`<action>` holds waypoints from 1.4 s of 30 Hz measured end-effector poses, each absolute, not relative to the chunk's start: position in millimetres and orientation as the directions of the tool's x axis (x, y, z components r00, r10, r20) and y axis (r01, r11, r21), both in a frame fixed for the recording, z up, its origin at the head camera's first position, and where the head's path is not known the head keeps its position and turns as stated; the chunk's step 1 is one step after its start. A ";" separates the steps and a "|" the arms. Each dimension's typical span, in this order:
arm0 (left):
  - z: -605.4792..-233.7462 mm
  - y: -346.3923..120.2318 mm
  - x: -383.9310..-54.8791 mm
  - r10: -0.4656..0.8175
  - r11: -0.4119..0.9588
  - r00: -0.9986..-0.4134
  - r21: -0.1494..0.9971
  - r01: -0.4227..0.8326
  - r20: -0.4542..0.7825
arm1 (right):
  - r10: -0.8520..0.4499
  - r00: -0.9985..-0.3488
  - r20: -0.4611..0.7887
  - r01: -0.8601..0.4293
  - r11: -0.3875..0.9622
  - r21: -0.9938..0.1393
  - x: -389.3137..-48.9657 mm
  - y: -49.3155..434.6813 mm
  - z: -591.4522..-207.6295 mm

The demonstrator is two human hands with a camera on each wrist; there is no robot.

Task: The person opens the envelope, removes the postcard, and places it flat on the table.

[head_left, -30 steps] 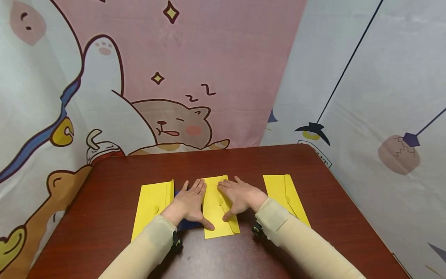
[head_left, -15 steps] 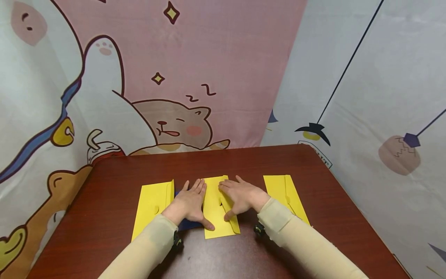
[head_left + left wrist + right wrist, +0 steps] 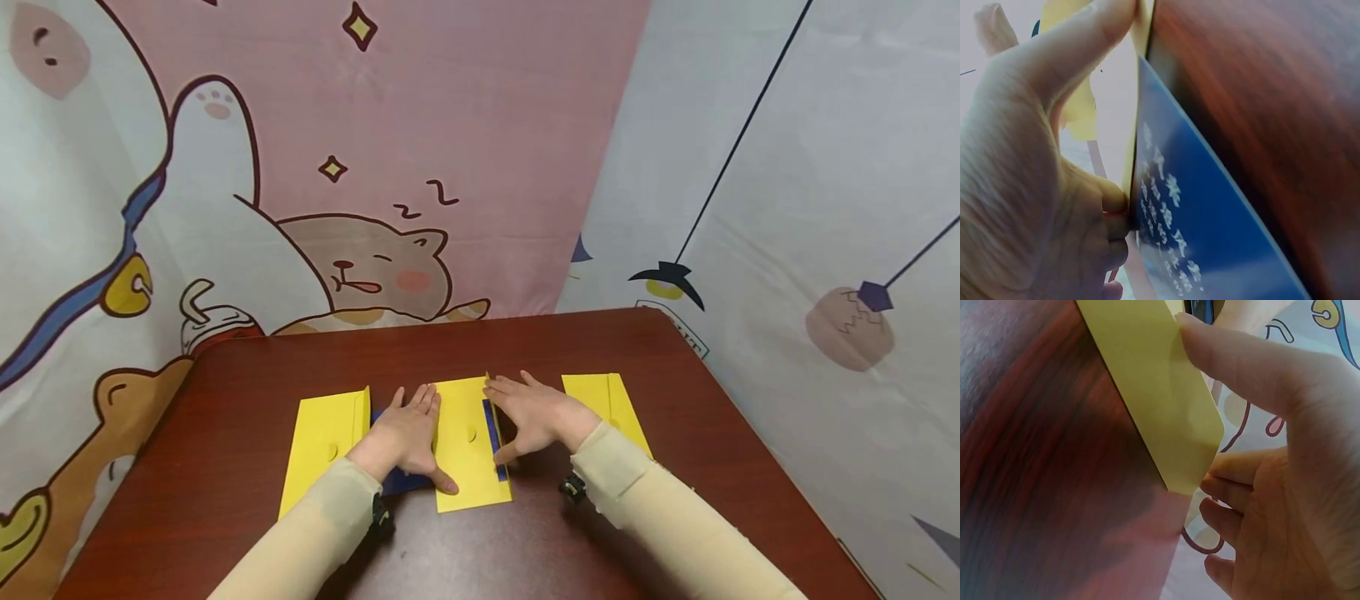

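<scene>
One flap [image 3: 1160, 394] is held up by the spread right grip [image 3: 538, 412]; its envelope [image 3: 461, 471], at frame centre, is steadied by the spread left grip [image 3: 407, 440]. A blue strip [image 3: 493, 437] is bared, not drawn out.

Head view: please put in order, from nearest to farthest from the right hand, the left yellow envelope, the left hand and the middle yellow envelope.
1. Middle yellow envelope, just left of the right hand.
2. Left hand, at that envelope's left edge.
3. Left yellow envelope, farther left.
</scene>
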State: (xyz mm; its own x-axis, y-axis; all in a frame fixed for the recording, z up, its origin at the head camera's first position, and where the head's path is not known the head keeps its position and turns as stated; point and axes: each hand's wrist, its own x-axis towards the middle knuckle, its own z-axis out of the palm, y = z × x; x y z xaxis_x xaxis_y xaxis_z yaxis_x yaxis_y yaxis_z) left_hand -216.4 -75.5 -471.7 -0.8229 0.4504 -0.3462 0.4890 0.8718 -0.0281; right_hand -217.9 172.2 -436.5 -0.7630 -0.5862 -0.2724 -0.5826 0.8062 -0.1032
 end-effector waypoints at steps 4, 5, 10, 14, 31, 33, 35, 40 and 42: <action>-469.1 -74.2 -216.4 0.441 0.878 -0.826 -0.023 0.478 -0.351 | -0.580 -0.768 -0.273 -0.567 0.813 -0.132 -217.7 177.0 -434.8; -468.4 -73.9 -216.4 0.439 0.879 -0.827 -0.020 0.476 -0.352 | -0.578 -0.769 -0.273 -0.564 0.815 -0.136 -217.8 178.1 -434.9; -467.3 -72.1 -217.2 0.437 0.885 -0.826 0.005 0.466 -0.356 | -0.575 -0.767 -0.284 -0.565 0.815 -0.124 -218.0 183.2 -436.7; -467.0 -69.9 -218.1 0.436 0.888 -0.823 0.025 0.460 -0.365 | -0.559 -0.775 -0.295 -0.552 0.826 -0.116 -217.8 186.1 -440.6; -463.1 -45.4 -225.6 0.401 0.916 -0.890 0.123 0.382 -0.219 | -0.566 -0.762 -0.314 -0.556 0.821 -0.131 -217.0 196.9 -459.8; -463.9 -39.9 -225.8 0.392 0.919 -0.897 0.125 0.373 -0.206 | -0.568 -0.761 -0.314 -0.556 0.820 -0.134 -216.9 197.6 -461.7; -464.9 -33.1 -225.4 0.372 0.928 -0.906 0.102 0.358 -0.204 | -0.569 -0.761 -0.310 -0.557 0.819 -0.136 -216.9 198.2 -462.5; -467.1 -12.6 -224.1 0.290 0.957 -0.932 0.047 0.287 -0.216 | -0.575 -0.761 -0.301 -0.560 0.816 -0.143 -216.2 199.3 -462.3; -468.8 -5.5 -224.0 0.253 0.967 -0.943 0.039 0.250 -0.217 | -0.576 -0.761 -0.298 -0.563 0.815 -0.136 -215.9 199.0 -462.0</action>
State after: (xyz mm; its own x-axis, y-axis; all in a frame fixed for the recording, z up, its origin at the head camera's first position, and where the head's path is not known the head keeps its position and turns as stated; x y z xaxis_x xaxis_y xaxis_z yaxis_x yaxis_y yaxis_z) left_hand -224.0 -5.5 -468.8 -0.9429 0.2527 -0.2171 0.2503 0.9674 0.0393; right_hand -215.9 199.0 -462.0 -0.7612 -0.5760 -0.2980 -0.5633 0.8149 -0.1363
